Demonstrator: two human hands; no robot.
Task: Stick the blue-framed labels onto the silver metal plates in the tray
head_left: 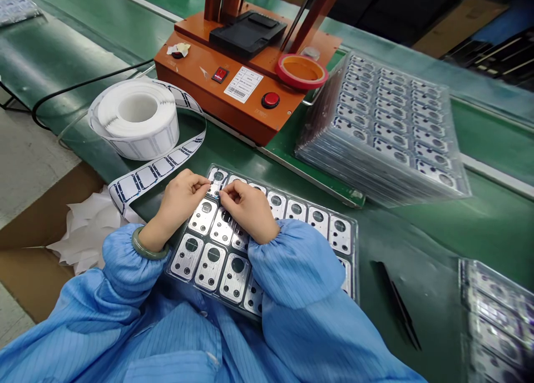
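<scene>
A clear plastic tray (352, 244) of several shiny metal plates (213, 259) with holes lies in front of me on the green mat. My left hand (179, 199) and my right hand (249, 209) meet over the tray's far left corner. The fingertips of both pinch something small at a plate there; what it is I cannot tell. Both arms wear blue sleeves, and a green bangle (148, 251) circles my left wrist.
A white label roll (137, 118) trails its strip toward the tray. Behind stands an orange machine (233, 77) with a red button (271, 99) and a red tape ring (301, 71). A stack of filled trays (387, 132) sits right. Black tweezers (398, 305) lie near more trays (496, 322).
</scene>
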